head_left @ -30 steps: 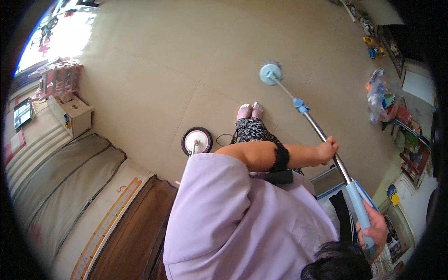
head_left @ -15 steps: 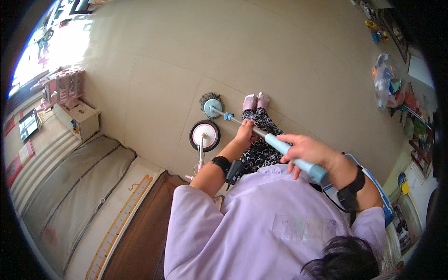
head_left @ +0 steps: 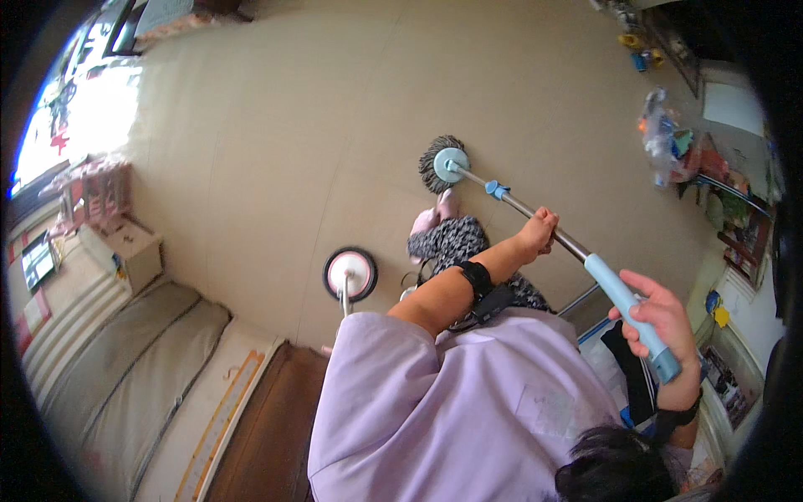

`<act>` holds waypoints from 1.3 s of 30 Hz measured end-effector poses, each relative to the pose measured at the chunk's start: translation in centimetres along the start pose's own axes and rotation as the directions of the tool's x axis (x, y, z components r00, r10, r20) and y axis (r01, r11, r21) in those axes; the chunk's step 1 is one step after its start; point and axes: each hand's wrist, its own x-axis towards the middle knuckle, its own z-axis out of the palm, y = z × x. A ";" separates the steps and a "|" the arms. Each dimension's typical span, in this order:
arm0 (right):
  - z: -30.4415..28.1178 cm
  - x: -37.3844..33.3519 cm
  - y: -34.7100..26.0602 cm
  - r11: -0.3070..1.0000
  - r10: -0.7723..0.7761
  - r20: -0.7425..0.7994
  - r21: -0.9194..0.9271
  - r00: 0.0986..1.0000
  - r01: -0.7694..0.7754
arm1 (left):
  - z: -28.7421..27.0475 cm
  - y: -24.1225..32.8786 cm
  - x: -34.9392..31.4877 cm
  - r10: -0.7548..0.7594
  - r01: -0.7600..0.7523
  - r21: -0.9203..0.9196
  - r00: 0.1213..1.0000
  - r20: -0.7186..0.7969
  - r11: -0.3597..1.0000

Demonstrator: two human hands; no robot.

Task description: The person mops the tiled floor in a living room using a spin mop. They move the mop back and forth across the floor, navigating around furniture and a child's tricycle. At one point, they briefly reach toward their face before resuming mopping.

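Note:
A mop [head_left: 452,161] with a fluffy grey round head, light blue disc and metal pole slants from the floor up to the right. My left hand [head_left: 539,234] is closed around the metal pole, below a blue clamp collar. Farther up, my right hand [head_left: 662,320] grips the light blue handle near its end, thumb and fingers around it, index finger partly stretched. The mop head lies flat on the floor just beyond my feet in pink socks [head_left: 425,221].
Left of my legs stands a small wheel [head_left: 351,273] with a black tyre and white disc. A grey padded seat [head_left: 125,368] and a brown panel [head_left: 263,427] are at the lower left. Bags and toys [head_left: 661,142] line the right wall; a pink rack [head_left: 104,188] stands far left.
The mop head has moved right and farther out across the floor. Both hands went right with it, and my feet and body have turned and shifted.

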 end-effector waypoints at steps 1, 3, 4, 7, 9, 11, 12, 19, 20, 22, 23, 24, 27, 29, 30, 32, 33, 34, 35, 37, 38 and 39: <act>-0.3 -0.3 0.6 0.999 -0.032 -0.027 0.033 0.999 0.033 | 0.9 0.3 1.0 -0.018 0.017 0.038 0.999 0.036 0.999; -0.8 -0.5 2.0 0.996 -0.074 -0.109 0.037 0.991 0.078 | 2.5 0.6 3.4 -0.041 0.029 0.120 0.995 0.095 0.992; -1.0 -0.3 2.7 0.991 -0.106 -0.137 0.061 0.985 0.115 | 3.2 0.8 4.9 -0.044 0.021 0.158 0.989 0.141 0.987; -1.4 0.1 4.4 0.985 -0.162 -0.151 0.038 0.975 0.169 | 4.7 0.6 8.0 -0.048 -0.042 0.346 0.967 0.248 0.937; -1.3 -0.6 5.3 0.979 -0.198 -0.086 0.033 0.976 0.201 | 5.6 0.3 8.2 0.010 -0.159 0.491 0.956 0.292 0.856; -1.3 -2.2 5.7 0.978 -0.189 -0.090 0.069 0.978 0.195 | 6.5 0.5 6.9 -0.042 -0.078 0.430 0.964 0.262 0.899; -1.3 -3.1 5.8 0.979 -0.166 -0.117 0.098 0.979 0.178 | 6.9 0.7 5.8 0.004 -0.123 0.419 0.962 0.274 0.900; -0.9 -6.0 2.6 0.988 -0.154 0.025 0.001 0.988 0.154 | 5.6 5.3 -0.3 0.042 -0.116 0.452 0.985 0.170 0.884; -0.5 -5.8 1.6 0.989 -0.145 0.082 0.014 0.986 0.144 | 4.3 5.8 -0.6 0.054 -0.116 0.446 0.987 0.149 0.888; 1.0 -4.7 -0.3 0.993 -0.117 0.190 0.034 0.975 0.112 | 0.3 6.9 -1.2 0.169 -0.237 0.510 0.970 0.177 0.827; 2.0 -3.8 -1.3 0.994 -0.098 0.215 0.062 0.972 0.086 | -2.1 7.5 -1.5 0.347 -0.429 0.475 0.903 0.255 0.768; 3.1 -2.9 -2.3 0.996 -0.070 0.226 0.062 0.972 0.058 | -4.2 7.9 -2.3 0.461 -0.568 0.431 0.822 0.333 0.702; 7.0 1.5 -5.4 0.998 0.003 0.362 -0.055 0.932 0.018 | -11.1 11.8 -4.8 0.183 -0.109 0.406 0.972 -0.150 0.907; 10.0 5.7 -6.5 0.999 0.027 0.416 -0.051 0.909 -0.006 | -15.1 14.2 -6.8 0.163 -0.093 0.274 0.957 -0.242 0.957; 11.8 9.0 -6.8 0.992 0.047 0.444 -0.129 0.895 0.012 | -16.8 15.9 -6.9 0.141 -0.023 0.346 0.938 -0.318 0.938; 15.2 13.2 -6.6 0.999 0.043 0.430 -0.009 0.902 -0.043 | -19.4 18.2 -7.2 0.101 0.045 0.346 0.914 -0.392 0.937; 15.5 14.1 -6.4 0.997 0.001 0.472 0.064 0.881 -0.036 | -20.1 18.6 -7.2 0.067 0.046 0.267 0.915 -0.397 0.963; 15.2 14.4 -6.0 0.983 -0.041 0.444 0.179 0.895 -0.044 | -20.4 18.8 -6.9 0.035 0.043 0.186 0.916 -0.399 0.982; 14.8 14.4 -5.6 0.982 -0.015 0.396 0.177 0.918 -0.061 | -20.3 18.6 -6.4 0.024 0.057 0.210 0.932 -0.362 0.976; 12.6 12.6 -4.2 0.964 -0.004 0.346 0.251 0.938 -0.088 | -19.0 17.0 -5.1 -0.062 0.144 0.242 0.946 -0.318 0.960; 11.2 11.8 -3.6 0.954 -0.010 0.320 0.287 0.947 -0.087 | -17.7 16.1 -4.2 -0.023 0.119 0.304 0.953 -0.302 0.945; 9.6 11.1 -3.0 0.946 0.002 0.276 0.312 0.961 -0.092 | -16.0 14.9 -2.9 -0.023 0.138 0.361 0.953 -0.303 0.922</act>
